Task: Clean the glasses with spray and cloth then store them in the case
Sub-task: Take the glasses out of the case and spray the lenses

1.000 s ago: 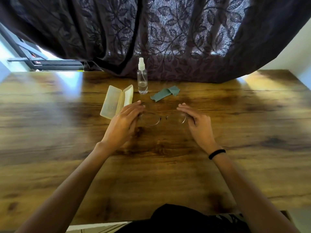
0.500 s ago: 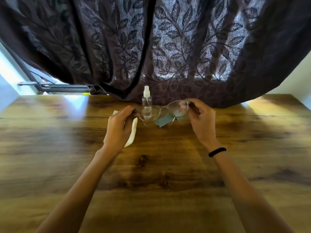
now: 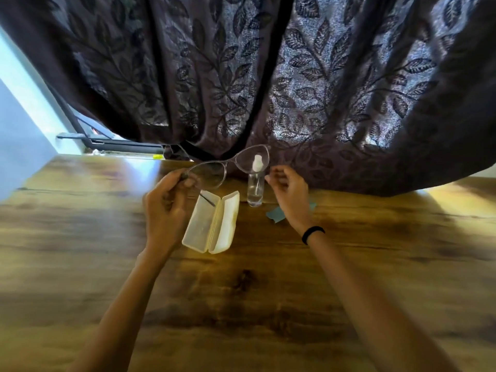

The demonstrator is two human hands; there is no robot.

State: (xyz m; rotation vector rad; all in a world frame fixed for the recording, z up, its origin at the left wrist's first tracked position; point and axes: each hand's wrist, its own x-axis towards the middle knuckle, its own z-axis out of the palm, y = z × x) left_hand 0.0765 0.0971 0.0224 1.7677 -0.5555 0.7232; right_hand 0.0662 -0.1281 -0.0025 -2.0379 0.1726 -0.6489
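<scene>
The left hand (image 3: 166,208) pinches the left end of the clear-framed, thin-rimmed glasses (image 3: 227,164), holding them tilted above the table, right lens higher. The right hand (image 3: 290,194), with a black wristband (image 3: 312,234), curls its fingers just beside the right lens; whether it grips the frame I cannot tell. Below lie an open cream plastic case (image 3: 212,224), a clear spray bottle (image 3: 255,194) and a teal cloth (image 3: 276,214) on the wooden table (image 3: 241,291), before a dark leaf-patterned curtain (image 3: 308,76).
</scene>
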